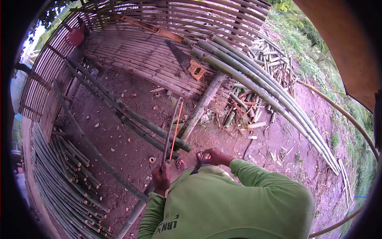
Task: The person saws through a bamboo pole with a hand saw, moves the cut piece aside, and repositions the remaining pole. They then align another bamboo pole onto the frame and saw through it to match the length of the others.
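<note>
The left hand (pixel 161 178) is wrapped tight round the lower end of a thin grey stick (pixel 170 129). The stick rises away from the fist with an orange strip (pixel 176 127) running alongside it; gripping so low probably keeps the whole length steady and upright. Just right of that grip, past a sandalled foot (pixel 181 164), the right hand (pixel 213 156) curls over something dark, though whether it truly clasps it I cannot tell. A small bamboo ring (pixel 152 159) lies on the dirt just ahead of the fist. Dark ground poles (pixel 131 115) cross beyond the grip, beneath the stick, hemming the bare earth. Stacked bamboo (pixel 67 175) lies off to the left. Farther off, up and right, a handsaw (pixel 190 63) rests on the slatted platform (pixel 131 51), beside long green culms (pixel 262 85).
</note>
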The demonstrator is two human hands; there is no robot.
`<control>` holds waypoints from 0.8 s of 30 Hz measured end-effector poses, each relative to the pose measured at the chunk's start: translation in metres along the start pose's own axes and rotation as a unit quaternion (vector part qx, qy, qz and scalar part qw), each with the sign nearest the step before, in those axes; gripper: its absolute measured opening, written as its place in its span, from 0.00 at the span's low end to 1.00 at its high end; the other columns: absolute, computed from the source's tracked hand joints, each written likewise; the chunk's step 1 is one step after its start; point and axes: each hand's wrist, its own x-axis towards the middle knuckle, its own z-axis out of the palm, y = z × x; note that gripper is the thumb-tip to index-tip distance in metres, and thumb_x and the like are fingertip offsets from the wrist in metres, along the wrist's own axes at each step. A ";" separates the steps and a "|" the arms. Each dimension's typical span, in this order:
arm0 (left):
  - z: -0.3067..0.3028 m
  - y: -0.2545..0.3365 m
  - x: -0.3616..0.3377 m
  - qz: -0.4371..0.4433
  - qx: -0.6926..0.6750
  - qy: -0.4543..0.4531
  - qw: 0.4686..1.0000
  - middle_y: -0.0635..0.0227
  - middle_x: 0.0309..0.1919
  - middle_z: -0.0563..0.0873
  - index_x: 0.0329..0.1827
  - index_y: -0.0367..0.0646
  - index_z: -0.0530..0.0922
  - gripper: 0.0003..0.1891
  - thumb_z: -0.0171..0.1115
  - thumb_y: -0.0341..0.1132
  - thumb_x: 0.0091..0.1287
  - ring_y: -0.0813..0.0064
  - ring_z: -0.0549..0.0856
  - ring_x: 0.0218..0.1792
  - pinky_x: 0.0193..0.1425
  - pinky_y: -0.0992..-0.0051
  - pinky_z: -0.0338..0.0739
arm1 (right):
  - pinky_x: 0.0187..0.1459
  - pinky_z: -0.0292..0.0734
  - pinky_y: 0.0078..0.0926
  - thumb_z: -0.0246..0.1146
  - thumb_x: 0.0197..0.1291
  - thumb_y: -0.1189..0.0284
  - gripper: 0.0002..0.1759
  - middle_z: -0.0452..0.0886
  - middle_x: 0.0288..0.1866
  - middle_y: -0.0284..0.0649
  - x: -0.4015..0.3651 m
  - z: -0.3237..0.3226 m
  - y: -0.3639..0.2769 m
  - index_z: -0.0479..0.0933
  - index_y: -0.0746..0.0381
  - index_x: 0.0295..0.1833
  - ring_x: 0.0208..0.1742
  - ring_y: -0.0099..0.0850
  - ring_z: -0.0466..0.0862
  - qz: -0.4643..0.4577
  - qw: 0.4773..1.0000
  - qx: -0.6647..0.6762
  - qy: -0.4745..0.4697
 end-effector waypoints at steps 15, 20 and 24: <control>0.057 -0.018 0.113 0.185 0.132 -0.086 0.970 0.51 0.37 0.87 0.51 0.33 0.77 0.17 0.62 0.40 0.68 0.62 0.88 0.36 0.40 0.67 0.80 | 0.38 0.77 0.44 0.71 0.46 0.58 0.20 0.82 0.34 0.45 0.103 -0.158 -0.052 0.77 0.59 0.37 0.38 0.47 0.83 -0.020 0.934 -0.275 0.227; -0.027 -0.062 0.026 -0.094 0.323 0.038 0.941 0.50 0.34 0.87 0.44 0.34 0.82 0.17 0.67 0.41 0.61 0.58 0.88 0.36 0.40 0.63 0.79 | 0.37 0.77 0.46 0.71 0.45 0.51 0.24 0.81 0.35 0.43 0.178 -0.236 0.023 0.77 0.55 0.41 0.39 0.45 0.83 -0.021 0.914 -0.370 0.166; -0.036 -0.055 -0.022 -0.159 0.341 0.124 0.918 0.51 0.34 0.86 0.42 0.35 0.82 0.16 0.65 0.41 0.61 0.55 0.86 0.37 0.42 0.62 0.78 | 0.40 0.77 0.46 0.69 0.47 0.49 0.25 0.79 0.36 0.45 0.223 -0.266 0.058 0.76 0.57 0.40 0.40 0.47 0.82 -0.064 0.908 -0.398 0.112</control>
